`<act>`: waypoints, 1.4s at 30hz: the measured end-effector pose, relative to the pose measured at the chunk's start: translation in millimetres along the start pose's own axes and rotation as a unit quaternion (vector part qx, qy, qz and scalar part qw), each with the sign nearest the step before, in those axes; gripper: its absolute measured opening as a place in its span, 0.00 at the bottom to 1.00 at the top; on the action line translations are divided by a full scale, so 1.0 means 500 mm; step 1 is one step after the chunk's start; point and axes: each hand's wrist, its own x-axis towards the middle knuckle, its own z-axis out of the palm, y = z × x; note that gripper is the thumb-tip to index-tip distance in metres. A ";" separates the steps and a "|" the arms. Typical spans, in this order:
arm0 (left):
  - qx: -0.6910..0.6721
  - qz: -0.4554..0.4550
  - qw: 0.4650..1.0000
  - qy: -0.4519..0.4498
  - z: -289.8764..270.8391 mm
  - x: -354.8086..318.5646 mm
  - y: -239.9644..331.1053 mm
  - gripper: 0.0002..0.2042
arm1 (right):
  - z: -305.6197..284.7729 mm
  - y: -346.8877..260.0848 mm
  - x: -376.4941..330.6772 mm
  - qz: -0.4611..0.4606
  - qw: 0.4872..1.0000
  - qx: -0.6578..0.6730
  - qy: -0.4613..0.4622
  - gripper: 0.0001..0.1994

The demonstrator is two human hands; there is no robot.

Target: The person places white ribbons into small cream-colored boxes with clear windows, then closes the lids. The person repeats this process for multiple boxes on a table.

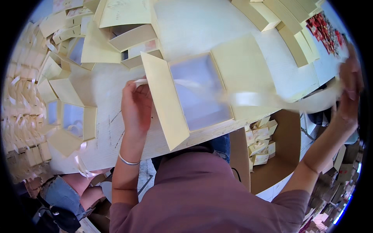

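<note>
Left hand (136,105) fingers pinched shut (wrist bent), right hand (349,87) flung wide, blurred.

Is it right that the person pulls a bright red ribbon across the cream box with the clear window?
Not quite. The head view shows the ribbon is cream, not red. The left hand holds one end, the right hand pulls the other, across the cream box with the clear window.

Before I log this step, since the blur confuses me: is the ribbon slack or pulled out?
Pulled out. The ribbon stretches across the box from the left hand to the raised right hand.
</note>
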 end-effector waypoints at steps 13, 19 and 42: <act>0.386 0.092 0.906 -0.146 -0.011 -0.091 -0.008 0.16 | 0.308 0.208 -0.083 0.009 0.766 -0.316 -0.560 0.09; 0.396 0.047 0.906 -0.139 -0.013 -0.099 -0.030 0.27 | 0.377 0.230 -0.074 0.197 0.747 -0.256 -0.581 0.17; 0.516 0.121 0.817 -0.226 -0.015 -0.086 -0.033 0.16 | 0.322 0.209 -0.098 0.032 0.705 -0.332 -0.626 0.06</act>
